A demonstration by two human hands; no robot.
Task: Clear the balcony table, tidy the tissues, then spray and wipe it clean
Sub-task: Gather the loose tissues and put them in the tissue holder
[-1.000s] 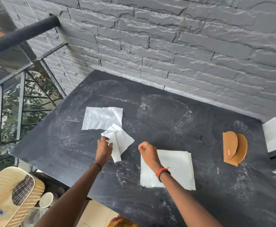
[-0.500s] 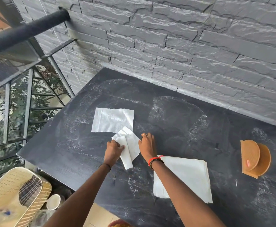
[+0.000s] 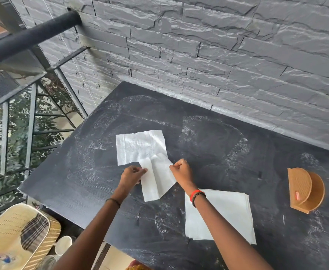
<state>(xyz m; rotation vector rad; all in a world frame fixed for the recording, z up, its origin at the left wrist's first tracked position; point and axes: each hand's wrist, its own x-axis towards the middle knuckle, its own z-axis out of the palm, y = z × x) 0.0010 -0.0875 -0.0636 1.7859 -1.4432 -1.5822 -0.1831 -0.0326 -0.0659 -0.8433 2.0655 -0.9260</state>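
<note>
Both hands pinch one tissue (image 3: 156,182) over the dusty bench (image 3: 208,145), left hand (image 3: 130,177) and right hand (image 3: 182,173) on its sides; another tissue (image 3: 138,146) lies loose, the pile (image 3: 224,215) is not in the holder (image 3: 304,190), and spraying and wiping look not yet done.

Soft, even daylight with only faint shadows; sharp focus throughout, wide-angle bending lines near the edges.

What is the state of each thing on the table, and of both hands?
Creased tissue: half folded, pinched at both edges.
Flat tissue: spread open, wrinkled.
Tissue stack: lying flat, neat.
Wooden holder: upright, empty.
Table: dusty, white smears.
Left hand: pinches the creased tissue.
Right hand: pinches the creased tissue.
</note>
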